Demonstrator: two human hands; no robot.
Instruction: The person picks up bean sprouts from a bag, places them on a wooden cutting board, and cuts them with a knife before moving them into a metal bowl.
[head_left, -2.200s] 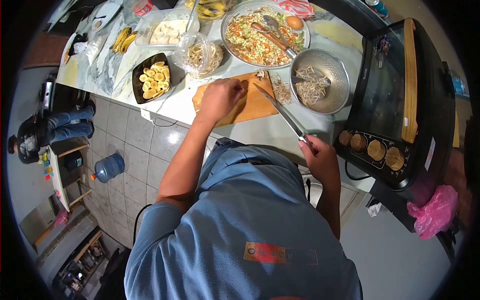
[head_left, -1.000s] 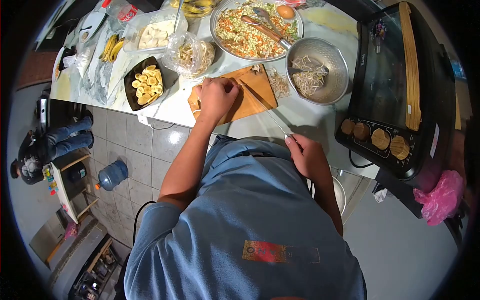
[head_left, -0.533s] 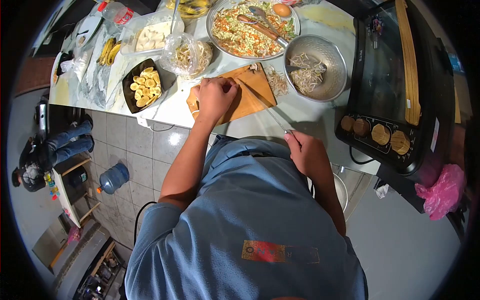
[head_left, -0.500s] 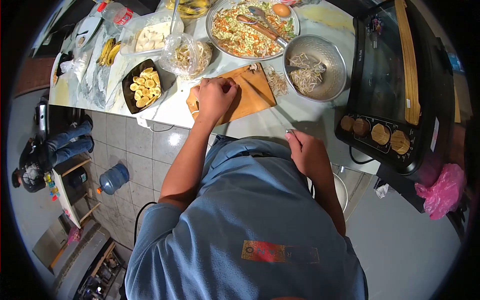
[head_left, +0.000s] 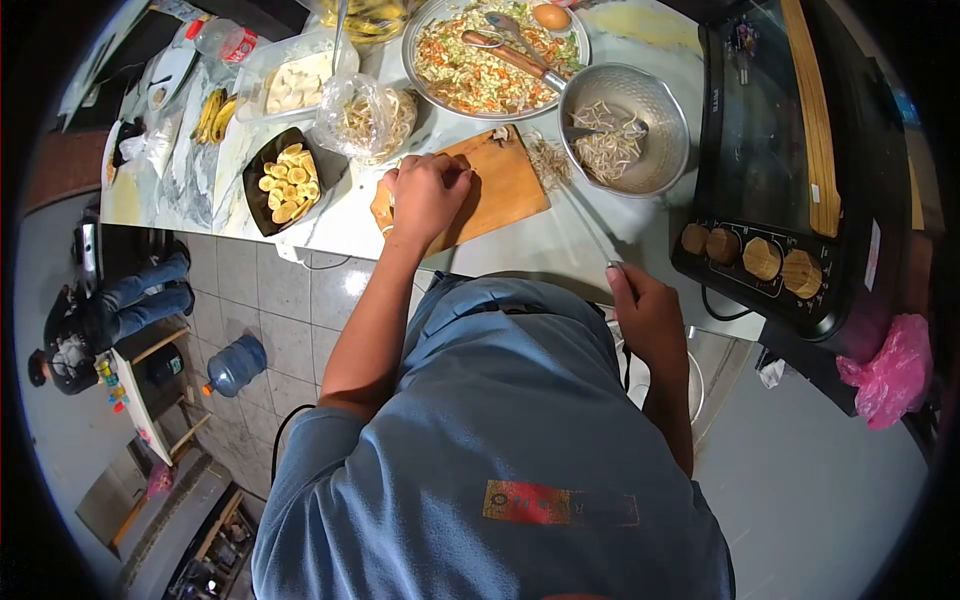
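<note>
My left hand [head_left: 428, 196] rests on the wooden cutting board [head_left: 505, 192], its fingers curled and pressed together. What they hold, if anything, is hidden; a bit of something pale shows beside the wrist. In my right hand [head_left: 648, 308], near the counter's front edge, is a knife [head_left: 592, 220] gripped by its handle. The blade, a little blurred, points up and left, to the right of the board. Small pale-brown scraps [head_left: 502, 136] lie on the board's far edge. Between board and pot is a heap of thin sprout trimmings [head_left: 549, 162].
A metal pot [head_left: 668, 135] holds bean sprouts. Behind stands a large tray [head_left: 408, 62] of chopped vegetables with an egg [head_left: 551, 16]. Left are bagged sprouts [head_left: 372, 122], a banana-slice bowl [head_left: 255, 205] and a plastic tub [head_left: 250, 100]. An oven [head_left: 715, 200] stands right; a person [head_left: 75, 345] is far left.
My right hand has moved right with the knife, and the blade has left the board, passing to the trimmings' side. My left hand stays in place on the board.
</note>
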